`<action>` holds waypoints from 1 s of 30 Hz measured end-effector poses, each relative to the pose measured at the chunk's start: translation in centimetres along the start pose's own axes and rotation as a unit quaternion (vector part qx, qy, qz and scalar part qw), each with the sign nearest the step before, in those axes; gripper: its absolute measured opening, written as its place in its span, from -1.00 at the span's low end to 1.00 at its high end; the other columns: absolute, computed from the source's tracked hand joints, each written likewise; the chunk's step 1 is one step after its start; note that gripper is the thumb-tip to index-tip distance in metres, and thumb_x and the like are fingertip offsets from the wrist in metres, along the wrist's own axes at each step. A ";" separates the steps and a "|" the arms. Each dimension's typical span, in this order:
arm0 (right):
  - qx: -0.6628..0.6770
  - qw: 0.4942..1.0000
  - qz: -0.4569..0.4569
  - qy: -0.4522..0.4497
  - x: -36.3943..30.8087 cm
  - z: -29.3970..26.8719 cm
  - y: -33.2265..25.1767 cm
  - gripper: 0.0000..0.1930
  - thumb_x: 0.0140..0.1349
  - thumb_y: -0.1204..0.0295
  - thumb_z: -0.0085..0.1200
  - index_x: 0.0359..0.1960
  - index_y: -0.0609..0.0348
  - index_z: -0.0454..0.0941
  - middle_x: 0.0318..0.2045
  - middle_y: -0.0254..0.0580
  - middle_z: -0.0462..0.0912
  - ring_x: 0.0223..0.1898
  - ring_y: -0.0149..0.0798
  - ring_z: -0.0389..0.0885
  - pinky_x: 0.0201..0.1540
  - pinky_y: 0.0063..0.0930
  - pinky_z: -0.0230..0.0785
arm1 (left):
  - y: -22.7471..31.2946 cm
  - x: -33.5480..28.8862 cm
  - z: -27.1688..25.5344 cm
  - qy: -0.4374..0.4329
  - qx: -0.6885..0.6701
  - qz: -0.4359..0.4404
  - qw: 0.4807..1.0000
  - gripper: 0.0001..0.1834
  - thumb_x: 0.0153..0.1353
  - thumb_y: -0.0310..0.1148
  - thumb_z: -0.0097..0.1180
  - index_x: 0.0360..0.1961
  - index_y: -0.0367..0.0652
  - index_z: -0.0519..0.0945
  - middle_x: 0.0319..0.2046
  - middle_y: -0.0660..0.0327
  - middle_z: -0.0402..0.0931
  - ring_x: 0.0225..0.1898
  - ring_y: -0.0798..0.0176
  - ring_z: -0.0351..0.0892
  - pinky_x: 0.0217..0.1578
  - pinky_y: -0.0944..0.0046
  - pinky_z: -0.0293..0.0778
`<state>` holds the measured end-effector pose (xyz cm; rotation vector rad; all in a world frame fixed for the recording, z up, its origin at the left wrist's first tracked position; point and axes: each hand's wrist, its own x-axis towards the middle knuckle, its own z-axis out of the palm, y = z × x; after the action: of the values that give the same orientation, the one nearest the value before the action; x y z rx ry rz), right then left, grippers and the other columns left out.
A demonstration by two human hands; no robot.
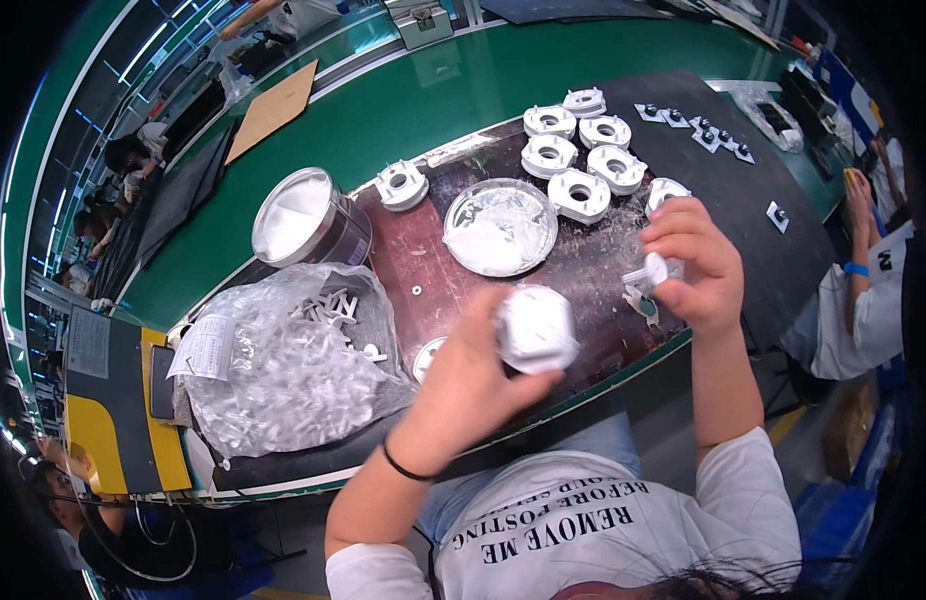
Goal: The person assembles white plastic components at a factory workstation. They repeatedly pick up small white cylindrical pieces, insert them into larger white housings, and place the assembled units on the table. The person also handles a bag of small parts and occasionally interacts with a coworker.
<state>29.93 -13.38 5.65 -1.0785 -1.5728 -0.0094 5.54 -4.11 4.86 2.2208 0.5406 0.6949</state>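
My left hand [461, 375] is closed around a white plastic housing [539, 332], blurred by motion, above the table's front part. To its right my right hand [705, 262] pinches a small white plastic piece with a round head and a stem [655, 268] between thumb and fingers. Just beyond those fingers sits another white housing [667, 190], partly covered by them. A round white part [429, 356] lies half hidden by my left hand. Left of that hand, a clear plastic bag [283, 390] holds many small white stemmed pieces, some showing at its mouth.
A metal can [357, 238] of white paste stands behind the bag. Beside it are a lone housing [401, 186] and a shallow round dish [554, 222] with white paste and film. Several housings [580, 195] and small cards with black parts [705, 138] sit farther back. Other people work around.
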 end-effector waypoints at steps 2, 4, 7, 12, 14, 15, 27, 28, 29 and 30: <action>0.017 0.999 0.031 0.022 -0.7 -0.9 0.5 -0.69 -0.08 0.26 0.28 -0.39 0.26 0.60 -0.26 -0.16 0.62 -0.12 -0.16 0.48 0.01 -0.27 0.26 | -2.9 1.3 -1.9 0.086 0.011 -0.018 0.996 -0.16 -0.18 -0.30 0.41 0.08 -0.25 0.16 -0.18 -0.15 0.47 -0.15 -0.10 0.55 -0.16 0.12 0.48; 0.024 0.997 0.056 0.037 -1.4 -1.3 0.8 -0.69 -0.06 0.25 0.27 -0.39 0.26 0.60 -0.25 -0.16 0.61 -0.12 -0.16 0.48 0.03 -0.26 0.24 | -4.4 2.8 -3.9 0.116 0.087 -0.101 0.984 -0.16 -0.17 -0.28 0.40 0.08 -0.23 0.13 -0.18 -0.15 0.48 -0.16 -0.12 0.55 -0.20 0.11 0.49; 0.030 0.997 0.061 0.040 -2.2 -1.5 1.4 -0.69 -0.04 0.25 0.26 -0.38 0.26 0.60 -0.25 -0.16 0.60 -0.11 -0.17 0.46 0.03 -0.26 0.23 | -7.0 3.5 -5.3 0.110 0.235 -0.105 0.960 -0.24 -0.11 -0.25 0.35 0.05 -0.27 0.18 -0.18 -0.17 0.48 -0.13 -0.16 0.52 -0.16 0.08 0.46; 0.035 0.994 0.075 0.067 -3.6 -2.5 2.5 -0.68 -0.02 0.24 0.26 -0.36 0.28 0.59 -0.24 -0.15 0.60 -0.09 -0.16 0.45 0.03 -0.28 0.23 | -7.7 3.1 -5.8 0.099 0.230 -0.194 0.948 -0.25 -0.07 -0.24 0.30 0.08 -0.32 0.18 -0.16 -0.22 0.47 -0.13 -0.17 0.52 -0.13 0.07 0.44; 0.041 0.993 0.079 0.077 -4.0 -2.8 3.0 -0.67 0.00 0.24 0.25 -0.35 0.29 0.59 -0.23 -0.14 0.59 -0.08 -0.15 0.44 0.03 -0.29 0.22 | -8.1 2.6 -6.5 0.118 0.229 -0.213 0.942 -0.23 -0.08 -0.25 0.29 0.09 -0.33 0.17 -0.16 -0.23 0.47 -0.12 -0.17 0.52 -0.12 0.08 0.44; 0.041 0.992 0.085 0.081 -4.2 -2.9 3.2 -0.67 0.00 0.24 0.25 -0.34 0.29 0.59 -0.22 -0.14 0.59 -0.08 -0.15 0.43 0.03 -0.29 0.22 | -8.3 2.4 -6.9 0.121 0.227 -0.214 0.942 -0.20 -0.08 -0.26 0.29 0.12 -0.35 0.15 -0.17 -0.25 0.47 -0.13 -0.17 0.53 -0.12 0.09 0.44; 0.068 0.982 0.116 0.134 -7.2 -2.9 5.3 -0.68 0.01 0.26 0.24 -0.34 0.30 0.58 -0.22 -0.12 0.58 -0.07 -0.17 0.42 0.03 -0.32 0.21 | -3.5 4.0 -7.5 0.103 0.373 -0.117 0.915 -0.28 -0.11 -0.36 0.28 0.10 -0.33 0.28 -0.13 -0.13 0.48 -0.07 -0.14 0.45 -0.04 0.08 0.37; 0.067 0.981 0.117 0.139 -7.3 -2.8 5.3 -0.69 0.01 0.27 0.25 -0.34 0.30 0.58 -0.22 -0.12 0.58 -0.07 -0.17 0.42 0.03 -0.32 0.21 | -3.0 4.9 -6.8 0.111 0.386 -0.062 0.914 -0.32 -0.10 -0.37 0.27 0.08 -0.32 0.31 -0.11 -0.11 0.47 -0.04 -0.12 0.43 -0.01 0.08 0.35; 0.077 0.981 0.112 0.142 -7.0 -2.7 5.2 -0.69 0.01 0.27 0.25 -0.34 0.29 0.58 -0.22 -0.12 0.58 -0.07 -0.17 0.42 0.04 -0.32 0.21 | -1.8 5.9 -5.9 0.095 0.362 -0.023 0.927 -0.41 -0.09 -0.38 0.26 0.02 -0.31 0.39 -0.07 -0.06 0.45 0.02 -0.07 0.37 0.05 0.09 0.29; 0.076 0.982 0.109 0.137 -6.8 -2.6 5.2 -0.69 0.01 0.28 0.25 -0.34 0.30 0.58 -0.22 -0.12 0.58 -0.07 -0.18 0.42 0.04 -0.32 0.21 | -0.9 7.2 -4.8 0.057 0.351 0.027 0.934 -0.43 -0.08 -0.37 0.26 0.00 -0.31 0.42 -0.08 -0.05 0.46 0.01 -0.09 0.38 0.05 0.08 0.30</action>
<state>34.56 -15.98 -1.59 -1.0745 -1.1837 0.1045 7.94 2.99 9.26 2.8731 0.8976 0.7387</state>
